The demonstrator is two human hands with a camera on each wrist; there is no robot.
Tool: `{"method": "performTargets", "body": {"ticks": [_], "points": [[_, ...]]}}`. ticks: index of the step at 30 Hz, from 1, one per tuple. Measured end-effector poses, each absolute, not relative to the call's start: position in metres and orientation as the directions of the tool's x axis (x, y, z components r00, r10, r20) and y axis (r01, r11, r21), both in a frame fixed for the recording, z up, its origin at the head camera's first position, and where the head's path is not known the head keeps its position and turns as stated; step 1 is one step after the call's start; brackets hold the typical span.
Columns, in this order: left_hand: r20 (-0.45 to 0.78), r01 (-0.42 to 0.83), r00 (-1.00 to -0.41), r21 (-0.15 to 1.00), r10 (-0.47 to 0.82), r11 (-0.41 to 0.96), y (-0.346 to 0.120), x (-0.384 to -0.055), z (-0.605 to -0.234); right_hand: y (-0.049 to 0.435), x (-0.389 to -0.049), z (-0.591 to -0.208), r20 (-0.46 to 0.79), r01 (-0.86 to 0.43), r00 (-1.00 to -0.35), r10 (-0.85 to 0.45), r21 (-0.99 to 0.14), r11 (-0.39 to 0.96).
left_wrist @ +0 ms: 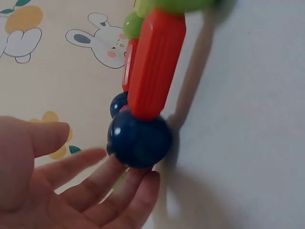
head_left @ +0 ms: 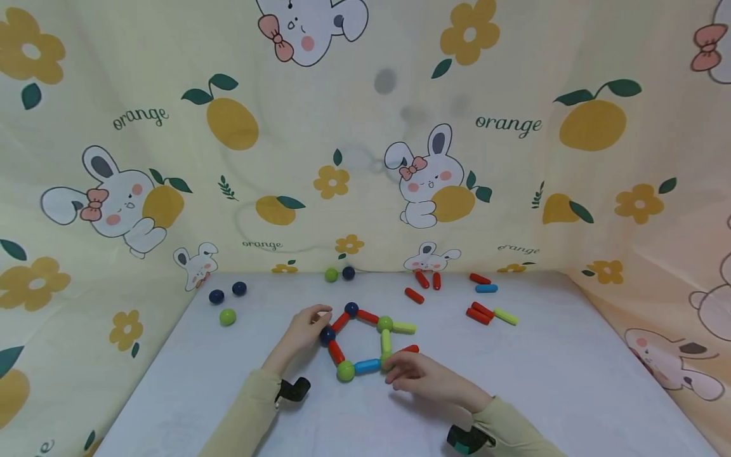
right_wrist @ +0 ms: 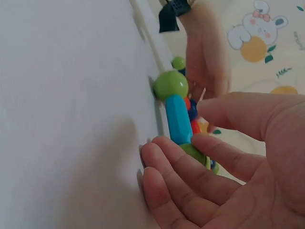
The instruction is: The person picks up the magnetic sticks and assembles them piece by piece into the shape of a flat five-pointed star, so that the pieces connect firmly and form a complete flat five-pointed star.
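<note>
On the table lies a closed ring of coloured rods and balls. My left hand (head_left: pixel 302 332) is at its left side, fingertips touching a dark blue ball (left_wrist: pixel 139 139), thumb held away. A red rod (left_wrist: pixel 157 64) runs from that ball to a green ball (head_left: pixel 345 371) at the near corner. From there a blue rod (head_left: pixel 368 366) leads to another green ball (right_wrist: pixel 193 152), partly hidden behind my right hand (head_left: pixel 428 379). The right fingers are loosely bent beside this ball, thumb apart. Light green (head_left: pixel 404 328) and red (head_left: pixel 411 348) rods stick out rightward from the ring.
Loose dark blue balls (head_left: pixel 216 296) and a green ball (head_left: pixel 227 317) lie at the left. Another green ball (head_left: pixel 331 275) is at the back edge. Several red rods (head_left: pixel 414 296), a blue rod (head_left: pixel 487 289) and a light green rod (head_left: pixel 505 317) lie back right, before a printed cloth.
</note>
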State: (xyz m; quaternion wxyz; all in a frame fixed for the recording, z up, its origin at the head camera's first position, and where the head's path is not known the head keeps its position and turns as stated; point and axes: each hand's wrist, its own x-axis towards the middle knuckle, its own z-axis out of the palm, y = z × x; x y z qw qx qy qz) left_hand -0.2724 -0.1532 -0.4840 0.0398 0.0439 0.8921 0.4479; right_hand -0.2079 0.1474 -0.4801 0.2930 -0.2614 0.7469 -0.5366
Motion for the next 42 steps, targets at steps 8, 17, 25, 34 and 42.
{"method": "performTargets", "body": {"ticks": [8,17,25,34,42], "points": [[-0.185,-0.056,-0.957,0.873,0.222,0.485,-0.153,-0.262,-0.483,0.168,-0.212,-0.479,-0.181,-0.080,-0.728,-0.661,-0.935,0.345],[-0.327,-0.205,-0.837,0.931,0.439,0.302,-0.153,-0.254,-0.484,0.186,-0.228,-0.479,-0.194,-0.046,-0.759,-0.621,-0.936,0.348],[-0.326,-0.238,-0.844,0.939,0.426,0.246,-0.152,-0.249,-0.489,0.196,-0.243,-0.479,-0.189,0.004,-0.818,-0.543,-0.946,0.323],[-0.337,-0.236,-0.819,0.935,0.464,0.264,-0.150,-0.231,-0.483,0.201,-0.255,-0.479,-0.149,0.013,-0.868,-0.473,-0.960,0.279],[-0.359,-0.282,-0.785,0.933,0.505,0.225,-0.139,-0.218,-0.482,0.207,-0.242,-0.479,-0.168,-0.022,-0.929,-0.331,-0.865,0.501]]}}
